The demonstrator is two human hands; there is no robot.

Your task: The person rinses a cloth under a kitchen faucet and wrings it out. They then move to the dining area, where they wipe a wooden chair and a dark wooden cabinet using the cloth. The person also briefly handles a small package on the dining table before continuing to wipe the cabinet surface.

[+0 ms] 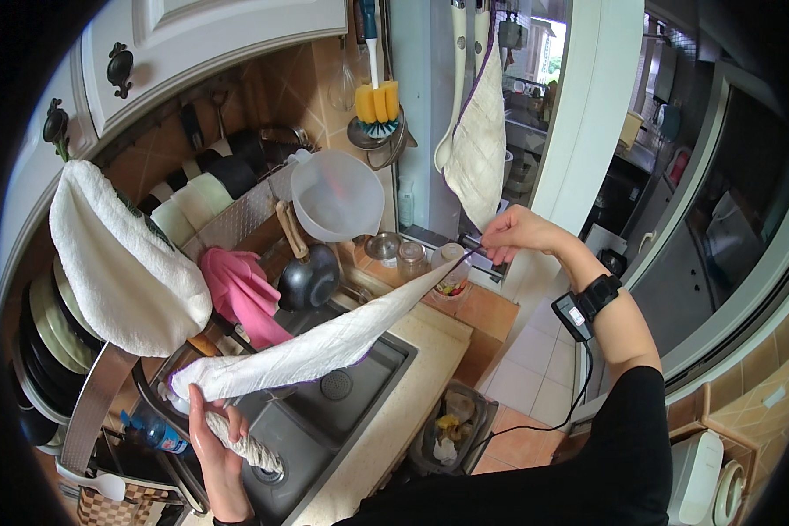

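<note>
A long white cloth (322,345) with purple edging is stretched slantwise over the sink. My right hand (516,233) pinches its upper end by the window. Its lower end lies at the fingertips of my left hand (215,434). That hand also holds a tightly twisted whitish cloth (253,449), which hangs over the sink drain. A second purple-edged white cloth (478,138) hangs at the window, and its lower tip comes down at my right fingers; whether they touch it I cannot tell. Below is the grey double-basin sink (296,421).
A white towel (128,263) and a pink cloth (240,289) hang left, by a plate rack (92,407). Behind the sink are a black pan (309,279), a translucent bowl (337,197) and glass jars (413,260). A waste bin (427,440) stands below the counter; a cable (552,429) runs from my right wrist.
</note>
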